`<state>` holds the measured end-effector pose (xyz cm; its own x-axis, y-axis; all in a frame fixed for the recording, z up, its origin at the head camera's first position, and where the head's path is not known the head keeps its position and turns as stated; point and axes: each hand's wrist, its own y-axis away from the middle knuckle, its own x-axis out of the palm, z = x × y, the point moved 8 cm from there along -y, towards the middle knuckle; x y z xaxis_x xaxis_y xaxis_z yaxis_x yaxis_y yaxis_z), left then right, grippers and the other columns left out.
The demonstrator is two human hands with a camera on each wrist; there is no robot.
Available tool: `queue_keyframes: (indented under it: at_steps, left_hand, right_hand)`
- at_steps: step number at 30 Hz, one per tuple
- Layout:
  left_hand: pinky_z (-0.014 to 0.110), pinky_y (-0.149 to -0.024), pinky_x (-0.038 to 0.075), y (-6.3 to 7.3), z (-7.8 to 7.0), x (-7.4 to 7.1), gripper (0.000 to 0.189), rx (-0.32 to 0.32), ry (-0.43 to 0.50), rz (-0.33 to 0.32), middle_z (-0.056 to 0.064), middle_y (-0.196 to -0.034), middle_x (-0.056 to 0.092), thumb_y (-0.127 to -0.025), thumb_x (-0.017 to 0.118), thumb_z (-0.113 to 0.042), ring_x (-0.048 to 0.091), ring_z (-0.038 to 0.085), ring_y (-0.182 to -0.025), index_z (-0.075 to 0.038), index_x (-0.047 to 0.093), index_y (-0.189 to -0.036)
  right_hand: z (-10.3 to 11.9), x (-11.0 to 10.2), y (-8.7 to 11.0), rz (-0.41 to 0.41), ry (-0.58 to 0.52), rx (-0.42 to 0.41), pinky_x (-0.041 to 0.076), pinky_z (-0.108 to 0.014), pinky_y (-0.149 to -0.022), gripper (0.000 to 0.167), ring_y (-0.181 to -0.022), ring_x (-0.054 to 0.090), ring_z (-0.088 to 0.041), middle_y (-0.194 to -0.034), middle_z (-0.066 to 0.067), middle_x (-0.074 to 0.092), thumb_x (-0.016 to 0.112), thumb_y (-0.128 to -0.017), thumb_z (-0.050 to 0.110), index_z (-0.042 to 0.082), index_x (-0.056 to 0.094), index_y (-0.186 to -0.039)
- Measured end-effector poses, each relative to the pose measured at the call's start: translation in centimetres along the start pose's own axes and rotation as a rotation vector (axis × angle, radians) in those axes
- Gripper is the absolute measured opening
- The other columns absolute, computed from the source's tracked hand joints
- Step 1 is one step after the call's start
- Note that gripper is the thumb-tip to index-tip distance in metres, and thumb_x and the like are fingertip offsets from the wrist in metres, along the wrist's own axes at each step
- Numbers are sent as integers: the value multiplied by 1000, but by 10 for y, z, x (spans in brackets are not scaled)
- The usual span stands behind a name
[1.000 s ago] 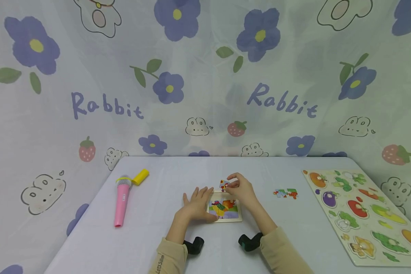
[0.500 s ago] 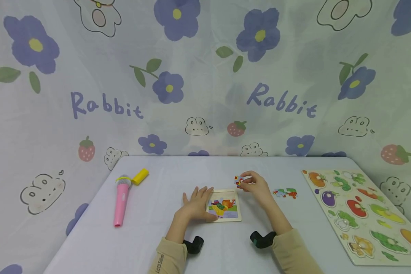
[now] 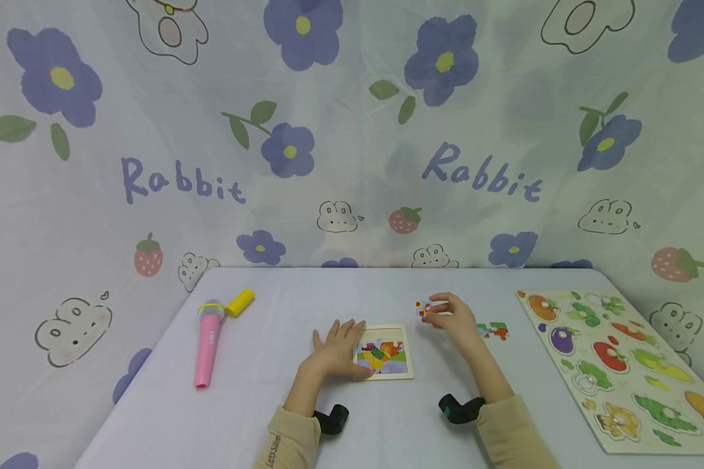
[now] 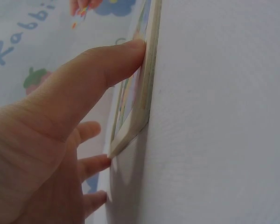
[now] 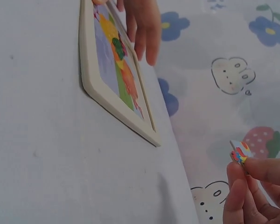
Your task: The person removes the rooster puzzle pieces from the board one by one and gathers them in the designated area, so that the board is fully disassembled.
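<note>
My left hand (image 3: pixel 333 353) rests at the left side of a small wooden puzzle frame (image 3: pixel 409 355), fingers spread and fairly straight. Its thumb presses on the frame's near edge in the left wrist view. Inside the frame, puzzle pieces (image 3: pixel 381 358) form a colourful picture in the lower part, while a bare wooden strip shows along the far side. Off to the right and beyond the frame, my right hand (image 3: pixel 456 320) pinches a puzzle piece (image 3: pixel 422 311) between thumb and fingers, apart from the frame. In the right wrist view the puzzle piece (image 5: pixel 242 150) is lifted off the table.
Loose puzzle pieces (image 3: pixel 495 331) lie right of the right hand, partly hidden by it. A vegetable knob puzzle board (image 3: pixel 628 371) lies at the far right. On the left are a pink toy microphone (image 3: pixel 210 345) and a yellow cylinder (image 3: pixel 240 303). A printed curtain hangs behind.
My right hand has moved right, away from the frame's far side, carrying the pinched puzzle piece, and now covers some of the loose pieces. The left hand and the frame have stayed put.
</note>
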<state>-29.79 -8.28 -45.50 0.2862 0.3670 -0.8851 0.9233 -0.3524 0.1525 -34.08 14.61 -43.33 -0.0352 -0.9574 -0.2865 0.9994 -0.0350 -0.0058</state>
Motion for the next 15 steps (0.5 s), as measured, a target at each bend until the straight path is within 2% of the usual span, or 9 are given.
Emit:
queue_keyframes:
  at_steps: [8,15]
  left_hand:
    - [73,-98,2,-1,2,0,93,2,-3,2,14,-148,28,-69,77,-44,15,42,-137,-14,32,-144]
    - [73,-98,1,-2,3,3,92,2,-3,1,13,-149,27,-69,76,-45,15,41,-137,-15,31,-144]
  right_hand:
    - [-5,-23,-5,-30,38,6,54,-29,-75,38,-79,63,-13,-99,-16,62,63,-85,6,-2,53,-121]
    - [-8,-43,-4,-60,68,20,52,-22,-71,38,-77,62,-7,-98,-14,65,63,-86,7,-1,53,-121]
